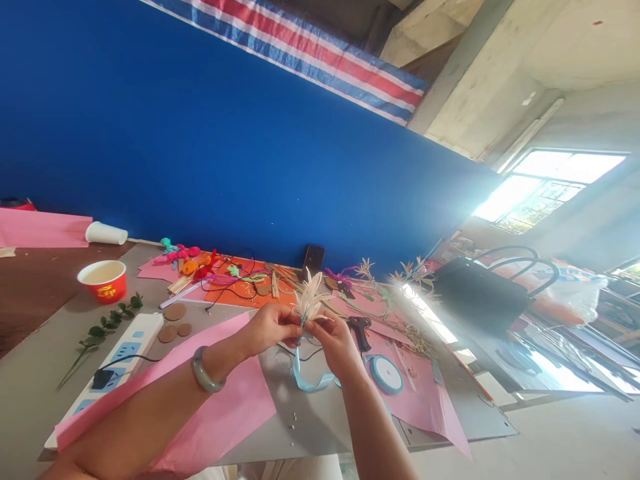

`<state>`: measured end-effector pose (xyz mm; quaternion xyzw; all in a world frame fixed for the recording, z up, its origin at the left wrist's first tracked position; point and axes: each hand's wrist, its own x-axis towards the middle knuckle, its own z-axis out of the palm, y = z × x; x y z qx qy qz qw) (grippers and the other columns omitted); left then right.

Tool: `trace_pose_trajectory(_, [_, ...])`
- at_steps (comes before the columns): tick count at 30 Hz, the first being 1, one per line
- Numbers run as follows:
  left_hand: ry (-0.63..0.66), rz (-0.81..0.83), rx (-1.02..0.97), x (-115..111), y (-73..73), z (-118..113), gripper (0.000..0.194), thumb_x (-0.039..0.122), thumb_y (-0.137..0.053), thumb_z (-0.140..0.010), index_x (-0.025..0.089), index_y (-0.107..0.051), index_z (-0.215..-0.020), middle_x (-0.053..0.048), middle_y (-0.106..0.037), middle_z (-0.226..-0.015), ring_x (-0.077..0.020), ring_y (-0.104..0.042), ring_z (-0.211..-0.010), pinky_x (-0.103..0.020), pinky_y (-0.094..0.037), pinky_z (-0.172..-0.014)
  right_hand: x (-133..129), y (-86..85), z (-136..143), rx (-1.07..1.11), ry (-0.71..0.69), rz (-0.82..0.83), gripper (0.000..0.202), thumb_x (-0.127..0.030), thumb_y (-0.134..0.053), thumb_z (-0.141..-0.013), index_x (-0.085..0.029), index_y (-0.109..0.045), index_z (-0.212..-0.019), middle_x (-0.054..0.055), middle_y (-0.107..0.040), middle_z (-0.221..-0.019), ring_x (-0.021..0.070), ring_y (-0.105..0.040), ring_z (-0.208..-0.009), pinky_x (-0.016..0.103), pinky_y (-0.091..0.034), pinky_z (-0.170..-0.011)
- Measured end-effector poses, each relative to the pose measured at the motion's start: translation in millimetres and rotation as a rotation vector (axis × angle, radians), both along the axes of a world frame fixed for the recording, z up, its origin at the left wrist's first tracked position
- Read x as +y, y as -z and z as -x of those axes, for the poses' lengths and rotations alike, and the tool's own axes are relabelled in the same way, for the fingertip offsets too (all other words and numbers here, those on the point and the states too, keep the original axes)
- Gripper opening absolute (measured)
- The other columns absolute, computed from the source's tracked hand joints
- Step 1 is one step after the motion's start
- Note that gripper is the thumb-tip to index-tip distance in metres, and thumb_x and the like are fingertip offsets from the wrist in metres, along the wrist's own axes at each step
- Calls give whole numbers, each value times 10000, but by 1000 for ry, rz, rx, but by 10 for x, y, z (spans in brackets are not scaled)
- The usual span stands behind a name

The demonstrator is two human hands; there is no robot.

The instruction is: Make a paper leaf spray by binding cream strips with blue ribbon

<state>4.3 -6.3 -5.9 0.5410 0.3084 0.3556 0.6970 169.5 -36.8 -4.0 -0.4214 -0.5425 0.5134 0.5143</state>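
A pale, spiky dried flower (309, 295) stands upright between my hands above the table. My left hand (273, 327) pinches its base from the left, fingers closed. My right hand (336, 341) is closed on the same base from the right, thumb against it. Light blue ribbon (314, 385) wraps the stem where the fingertips meet and hangs below in a loop that passes behind my right wrist. To the right of that wrist lies a ribbon spool (387, 375) with a white centre. The exact grip on the ribbon is hidden by my fingers.
A dark glue gun (361, 332) lies just right of my hands. Left are a power strip (120, 363), a leafy sprig (103, 327), wooden discs (175, 311) and a red paper cup (103, 281). Pink paper (225, 407) covers the front; a phone (313, 259) leans against the blue panel (225, 147).
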Motion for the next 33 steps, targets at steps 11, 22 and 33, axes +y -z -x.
trace_pose_trajectory(11, [10, 6, -38, 1, 28, -2, 322, 362, -798, -583, 102, -651, -702, -21, -629, -602, -128, -620, -571, -275, -541, -621, 43, 6, -6, -44, 59, -49, 194, -336, -722, -735, -189, -621, -810, 16, -638, -762, 163, -563, -719, 286, -428, -707])
trace_pose_trajectory(22, [8, -70, 10, -30, -2, -14, 223, 288, -744, -641, 108, -616, -672, -11, -605, -576, -115, -591, -549, -255, -513, -600, -9, 50, 20, -95, 72, -44, 281, -437, -713, -727, -191, -596, -795, 19, -606, -738, 169, -550, -708, 287, -437, -681])
trace_pose_trajectory(33, [-25, -162, 119, -39, 6, -14, 76, 198, -628, -684, 124, -608, -680, 1, -601, -583, -114, -575, -555, -242, -489, -591, 71, 9, -188, -194, -223, 123, 218, -365, -719, -727, -165, -659, -790, 17, -642, -738, 166, -597, -732, 304, -439, -760])
